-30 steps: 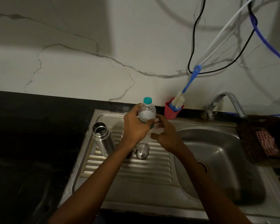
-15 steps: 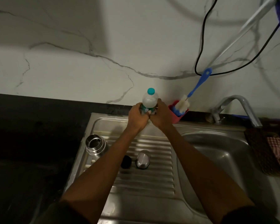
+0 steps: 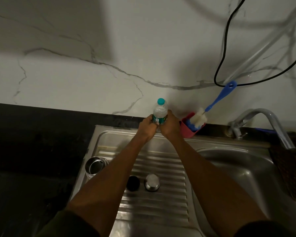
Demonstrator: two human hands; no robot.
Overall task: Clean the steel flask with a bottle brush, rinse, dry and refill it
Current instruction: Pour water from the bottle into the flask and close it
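Observation:
A small clear plastic bottle (image 3: 159,111) with a teal cap stands upright at the back edge of the steel drainboard (image 3: 154,202). My left hand (image 3: 147,127) and my right hand (image 3: 170,126) grip its lower half from either side. The open steel flask (image 3: 94,166) stands at the drainboard's left edge, partly hidden by my left forearm. Its steel cap (image 3: 152,182) and a black stopper (image 3: 133,183) lie side by side on the ribs. The bottle brush (image 3: 199,119), white head and blue handle, leans in a pink holder (image 3: 187,130) right of my hands.
The sink basin (image 3: 237,177) lies to the right under a curved tap (image 3: 266,122). A dark basket (image 3: 290,170) with a checked cloth hangs at the basin's right edge. Black countertop (image 3: 32,159) extends left. Cables hang on the marble wall above.
Both hands carried the bottle away from me, from above the drainboard's middle to its back edge by the wall. The right hand closed round the bottle. The view tilted up slightly.

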